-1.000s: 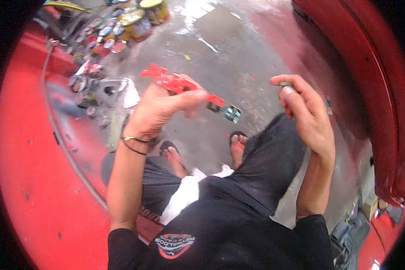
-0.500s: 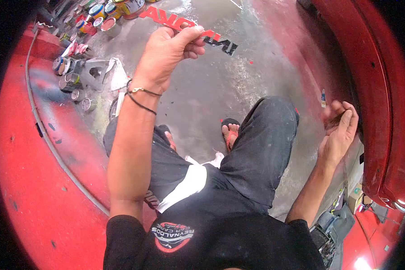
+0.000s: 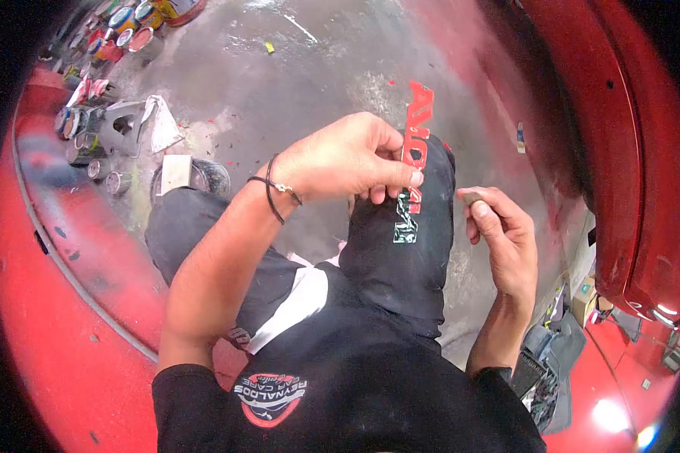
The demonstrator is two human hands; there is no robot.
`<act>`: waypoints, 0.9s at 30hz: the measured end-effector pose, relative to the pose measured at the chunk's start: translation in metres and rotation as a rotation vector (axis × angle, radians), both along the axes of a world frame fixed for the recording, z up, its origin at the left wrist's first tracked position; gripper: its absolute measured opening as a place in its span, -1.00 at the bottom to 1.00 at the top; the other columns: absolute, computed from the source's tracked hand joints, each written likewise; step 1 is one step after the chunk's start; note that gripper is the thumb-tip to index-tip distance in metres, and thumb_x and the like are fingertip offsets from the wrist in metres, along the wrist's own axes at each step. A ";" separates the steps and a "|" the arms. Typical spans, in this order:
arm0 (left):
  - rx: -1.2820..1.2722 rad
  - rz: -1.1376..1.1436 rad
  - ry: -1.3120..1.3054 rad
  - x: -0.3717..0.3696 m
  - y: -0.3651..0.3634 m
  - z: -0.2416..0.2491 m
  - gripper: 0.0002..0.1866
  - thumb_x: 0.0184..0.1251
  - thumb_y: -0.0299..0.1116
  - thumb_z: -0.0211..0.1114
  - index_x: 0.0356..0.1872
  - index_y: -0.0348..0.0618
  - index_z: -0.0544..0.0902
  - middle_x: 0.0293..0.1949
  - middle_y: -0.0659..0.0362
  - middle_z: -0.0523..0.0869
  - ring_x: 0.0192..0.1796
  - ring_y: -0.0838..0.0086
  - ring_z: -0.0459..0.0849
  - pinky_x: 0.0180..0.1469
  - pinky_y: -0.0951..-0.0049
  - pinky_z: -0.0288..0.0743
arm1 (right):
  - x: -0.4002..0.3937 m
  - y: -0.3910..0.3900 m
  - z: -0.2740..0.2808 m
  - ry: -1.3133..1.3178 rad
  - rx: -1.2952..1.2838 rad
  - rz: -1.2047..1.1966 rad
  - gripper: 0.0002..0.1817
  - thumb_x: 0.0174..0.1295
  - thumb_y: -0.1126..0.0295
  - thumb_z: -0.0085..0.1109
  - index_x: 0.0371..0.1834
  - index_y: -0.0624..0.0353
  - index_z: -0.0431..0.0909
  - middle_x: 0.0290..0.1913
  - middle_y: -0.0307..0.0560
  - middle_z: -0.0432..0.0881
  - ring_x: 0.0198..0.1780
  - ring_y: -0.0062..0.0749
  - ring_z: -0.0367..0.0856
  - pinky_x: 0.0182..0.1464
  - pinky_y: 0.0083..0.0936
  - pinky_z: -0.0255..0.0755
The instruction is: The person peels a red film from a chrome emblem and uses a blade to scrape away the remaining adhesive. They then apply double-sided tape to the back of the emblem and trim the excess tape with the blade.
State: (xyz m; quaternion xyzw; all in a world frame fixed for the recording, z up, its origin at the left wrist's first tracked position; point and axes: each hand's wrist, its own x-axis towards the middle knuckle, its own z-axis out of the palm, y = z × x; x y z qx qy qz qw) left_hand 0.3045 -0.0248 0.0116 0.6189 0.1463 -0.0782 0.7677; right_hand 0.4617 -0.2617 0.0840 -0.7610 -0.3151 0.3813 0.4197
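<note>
My left hand [image 3: 366, 158] pinches a car letter emblem [image 3: 418, 151] near its middle, holding it above my right knee. Red covers most of its letters, while the end nearest me looks black and shiny. To the right of the emblem, apart from it, is my right hand [image 3: 506, 234]. Its thumb and fingers close on a small greyish flat piece [image 3: 472, 198], too small to name.
A deep red car panel [image 3: 619, 151] curves along the right side. Paint cans [image 3: 145, 41] and a grey stool [image 3: 123, 124] with a white cloth [image 3: 162, 128] stand at the left. Red scraps dot the concrete floor [image 3: 302, 83].
My left hand has brought the emblem right and closer, turning it from slanted to nearly upright in view. My right hand has moved left towards it, and a greyish piece now shows in its fingers.
</note>
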 end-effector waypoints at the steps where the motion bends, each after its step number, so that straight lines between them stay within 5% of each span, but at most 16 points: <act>1: -0.005 0.007 -0.015 0.004 -0.002 -0.003 -0.72 0.47 -0.17 0.55 -0.18 -0.23 0.85 -0.40 0.29 0.79 -0.42 0.67 0.68 -0.32 0.58 0.56 | -0.001 -0.002 0.000 0.049 -0.046 -0.013 -0.78 0.61 0.37 0.27 0.08 0.28 0.80 -0.14 -0.28 0.74 -0.22 -0.66 0.62 -0.14 -0.63 0.49; 17: 0.035 0.012 -0.003 0.026 0.003 0.000 -0.70 0.41 -0.16 0.60 -0.15 -0.23 0.88 -0.34 0.27 0.86 -0.37 0.69 0.74 -0.29 0.61 0.59 | 0.012 -0.010 -0.034 0.177 -0.004 -0.033 -0.81 0.46 0.35 0.49 -0.04 0.25 0.84 -0.24 -0.39 0.76 -0.22 -0.74 0.57 -0.16 -0.64 0.42; 27: 0.053 -0.005 0.065 0.027 -0.004 -0.003 -0.67 0.41 -0.14 0.62 -0.12 -0.25 0.88 -0.33 0.23 0.87 -0.34 0.65 0.79 -0.25 0.59 0.66 | 0.021 -0.005 -0.030 0.043 -0.073 0.146 -0.84 0.46 0.38 0.47 -0.11 0.28 0.82 -0.20 -0.25 0.75 -0.12 -0.60 0.62 -0.02 -0.53 0.45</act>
